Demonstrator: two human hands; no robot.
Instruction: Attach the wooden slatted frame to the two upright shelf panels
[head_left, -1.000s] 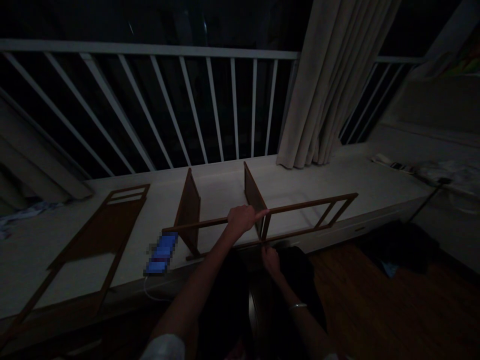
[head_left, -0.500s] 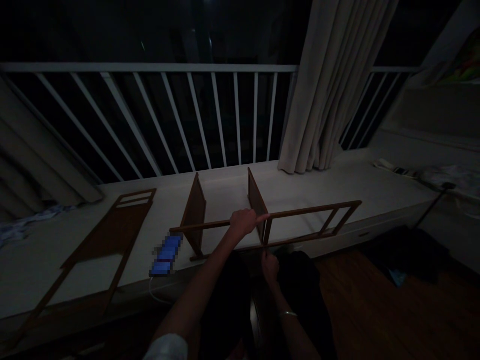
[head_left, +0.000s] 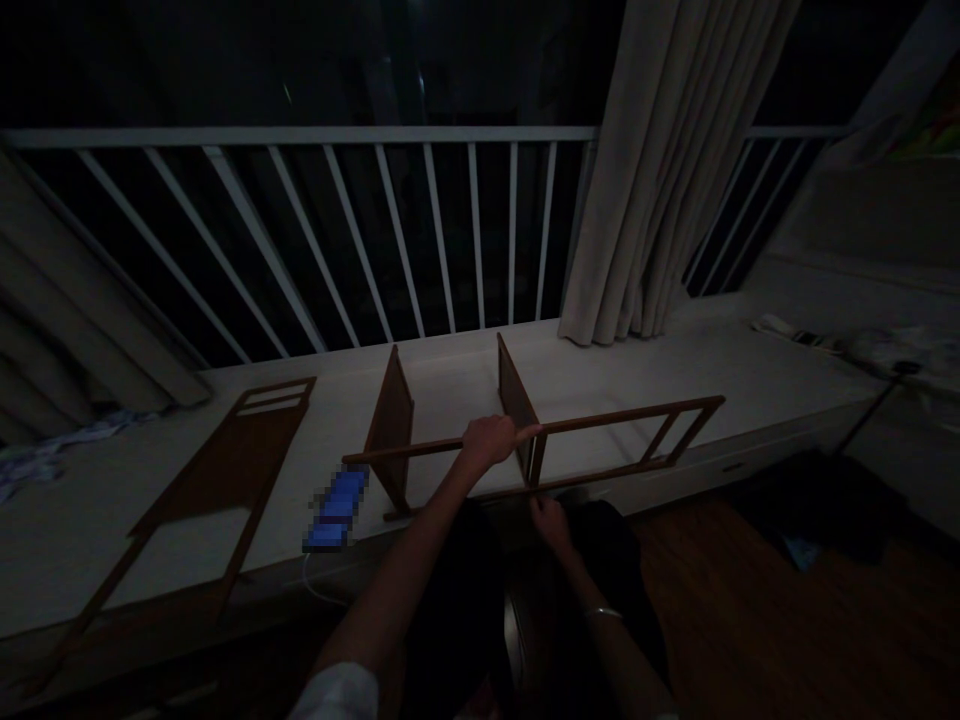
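A brown wooden frame [head_left: 615, 412] lies on its side on the pale ledge, with two flat boards [head_left: 388, 425] standing up from it toward the window. My left hand [head_left: 491, 440] is closed over its upper rail, the index finger stretched along the wood to the joint by the right-hand board [head_left: 516, 395]. Below that joint, at the lower rail, my right hand [head_left: 551, 522] has its fingers curled together. Whatever these fingers pinch is too dark and small to make out.
A second wooden panel with legs [head_left: 225, 450] lies on the ledge [head_left: 697, 360] at left. Between it and the frame rests a blurred blue-screened device [head_left: 336, 508] with a white cable. White railings [head_left: 300, 135] and a beige curtain [head_left: 637, 200] stand behind. Dark cloth [head_left: 802, 500] lies on the wooden floor.
My right hand has shifted slightly to the right and turned, its wrist and bracelet moving right. My left hand stays on the upper rail, and the wooden frame keeps its place.
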